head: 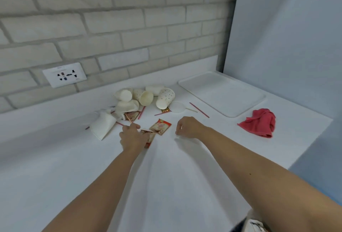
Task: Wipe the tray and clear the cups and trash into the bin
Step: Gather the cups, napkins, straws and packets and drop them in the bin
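The tray sat at the far right of the desk, against the blue wall, white and plain, with no cups or trash on it. I saw no stain on it from my feed, so I judged the wiping likely done, though I could not be sure. The red cloth lay crumpled just in front of it.

The clearing, as I read it, had barely begun. The cups lay tipped in a heap near the brick wall, a lid beside them, red straws scattered around, and a crumpled napkin to the left. Sachets lay nearer me. No bin showed in view.

My left hand pinched a thin stick in a narrow grip and rested over one sachet. My right hand hovered beside the sachets with fingers curled; whether its grip held anything I could not tell.
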